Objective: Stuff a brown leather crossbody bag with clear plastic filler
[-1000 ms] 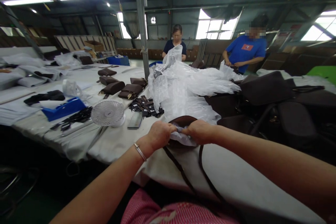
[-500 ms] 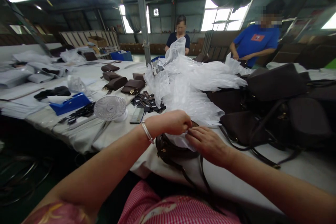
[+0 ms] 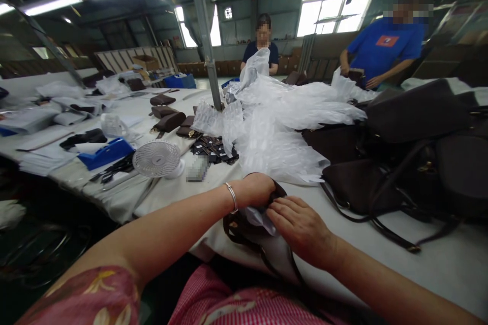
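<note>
A dark brown handbag (image 3: 242, 228) stands at the table's front edge, its strap hanging over the edge. Crumpled translucent plastic (image 3: 259, 217) shows in its opening. My left hand (image 3: 261, 189) reaches into the top of the bag, and its fingers are hidden behind the rim. My right hand (image 3: 301, 226) grips the bag's near right side, its fingers bent over the rim and touching the plastic. Just beyond the bag lies a large heap of translucent plastic bags (image 3: 272, 147).
Dark handbags with straps (image 3: 404, 162) are piled on the right. To the left are a white fan (image 3: 156, 158), a blue tray (image 3: 107, 153), black tags (image 3: 213, 150) and small brown bags (image 3: 170, 122). Two people work across the table; a metal post (image 3: 206, 35) rises behind the plastic.
My left hand has gone from above the rim down into the handbag. My right hand stays at the bag's side, slightly lower. The view has shifted a little.
</note>
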